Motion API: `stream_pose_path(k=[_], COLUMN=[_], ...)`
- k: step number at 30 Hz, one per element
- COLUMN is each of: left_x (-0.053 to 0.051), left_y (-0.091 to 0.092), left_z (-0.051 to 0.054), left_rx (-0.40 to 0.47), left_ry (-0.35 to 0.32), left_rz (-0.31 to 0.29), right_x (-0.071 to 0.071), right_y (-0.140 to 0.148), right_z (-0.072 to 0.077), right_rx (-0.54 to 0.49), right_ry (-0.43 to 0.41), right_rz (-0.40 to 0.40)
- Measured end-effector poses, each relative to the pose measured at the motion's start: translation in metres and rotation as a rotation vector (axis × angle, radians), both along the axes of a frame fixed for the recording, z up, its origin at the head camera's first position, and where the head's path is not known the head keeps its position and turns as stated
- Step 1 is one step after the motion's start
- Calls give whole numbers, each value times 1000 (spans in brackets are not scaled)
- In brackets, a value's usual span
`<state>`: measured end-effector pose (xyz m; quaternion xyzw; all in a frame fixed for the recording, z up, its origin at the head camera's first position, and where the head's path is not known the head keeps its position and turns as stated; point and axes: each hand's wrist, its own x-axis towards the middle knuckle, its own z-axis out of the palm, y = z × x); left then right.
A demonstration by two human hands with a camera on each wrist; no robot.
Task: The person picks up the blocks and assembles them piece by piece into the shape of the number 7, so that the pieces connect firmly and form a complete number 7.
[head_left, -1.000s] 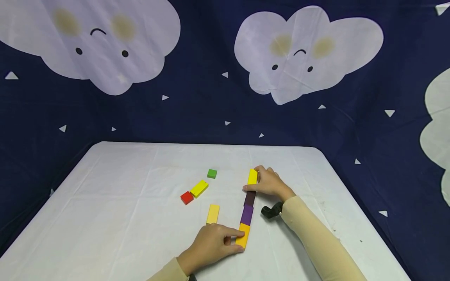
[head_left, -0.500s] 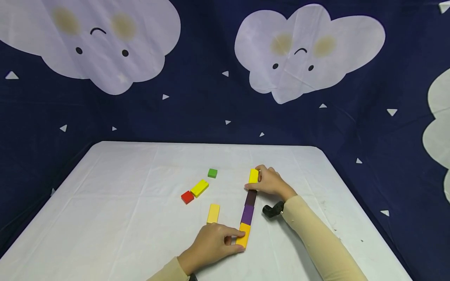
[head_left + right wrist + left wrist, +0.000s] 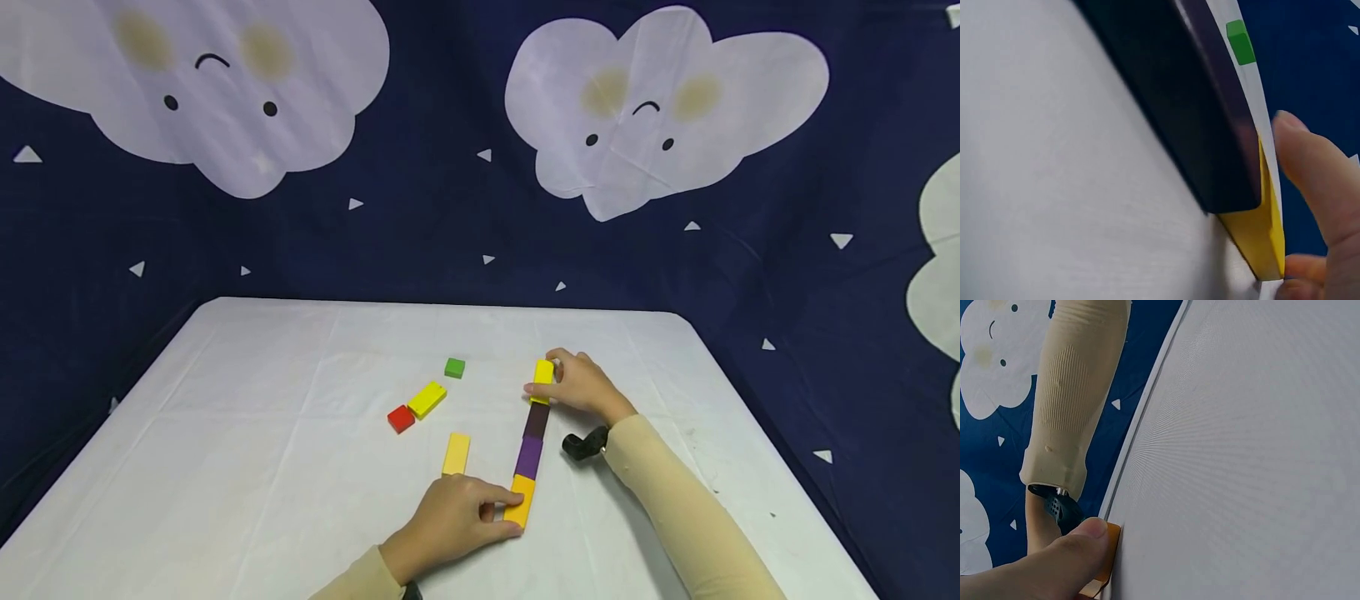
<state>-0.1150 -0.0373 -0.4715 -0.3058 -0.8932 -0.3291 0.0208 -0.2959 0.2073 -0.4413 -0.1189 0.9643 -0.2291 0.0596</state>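
Note:
A row of blocks runs away from me at centre right. At its near end my left hand [image 3: 453, 515] pinches an orange block [image 3: 528, 490] between thumb and finger; its thumb [image 3: 1088, 534] shows on that block in the left wrist view. Beyond it lie a purple block [image 3: 528, 458], a dark brown block [image 3: 536, 421] and a bright yellow block [image 3: 543, 372]. My right hand [image 3: 585, 387] is over the yellow block, fingers by its far end. In the right wrist view the thumb [image 3: 1319, 172] is apart from the block; whether the fingers touch it is unclear.
Left of the row lie a green block [image 3: 454, 368], a yellow block [image 3: 427, 400] beside a red block [image 3: 401, 418], and a pale yellow block [image 3: 456, 454] partly behind my left hand. All rest on a white-covered table [image 3: 262, 467], with a dark blue cloud-print curtain [image 3: 435, 242] behind.
My right thumb has lifted from the near end of the yellow block and now crosses above it. The left hand and the blocks stay put; the view shifts slightly.

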Motion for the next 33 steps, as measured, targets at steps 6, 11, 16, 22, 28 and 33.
stream_pose_path(k=[6,11,16,22,28,33], left_x=[0,1,1,1,0,0], left_y=[-1,-1,-1,-1,-1,-1], left_z=[0,2,2,1,0,-1], left_rx=[-9,-9,-7,-9,7,15], left_ry=[-35,-44,-39,-26,-4,6], left_rz=[6,2,-7,-12,-12,-10], right_x=[-11,-21,-27,-28,-28,-28], right_y=[-9,-28,-47,-68,-89,-103], right_z=[1,5,7,10,9,5], right_rx=[-70,-97,-88,-85,-62,-21], right_ry=[91,73,19,5,22,49], right_rz=[55,131,182,238,275,304])
